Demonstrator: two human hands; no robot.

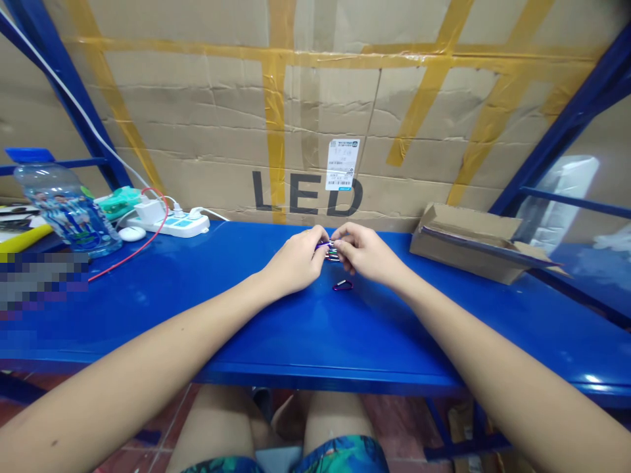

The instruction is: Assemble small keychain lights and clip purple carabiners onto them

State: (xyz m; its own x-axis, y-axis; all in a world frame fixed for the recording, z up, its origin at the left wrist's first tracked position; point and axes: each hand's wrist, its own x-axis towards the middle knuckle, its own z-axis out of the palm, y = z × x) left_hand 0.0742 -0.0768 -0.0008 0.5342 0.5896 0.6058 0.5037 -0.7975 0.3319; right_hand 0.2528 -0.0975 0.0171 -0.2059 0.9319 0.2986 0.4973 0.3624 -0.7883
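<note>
My left hand (297, 261) is closed, thumb and index finger pinching a purplish carabiner (323, 245). Facing it, my right hand (365, 253) has its fingertips pressed together at the carabiner's other end. Just under and between the fingertips show several more carabiners (332, 255) in different colours, partly hidden by the hands; whether they are linked cannot be made out. One loose purple carabiner (342, 286) with a silver gate lies on the blue table (315, 335), a little nearer to me than both hands.
An open cardboard box (463, 246) lies at the right. On the left stand a water bottle (66, 203), a white power strip (185, 225) with plugs and a red cable (131, 253). A large taped carton (221, 131) rises behind the table.
</note>
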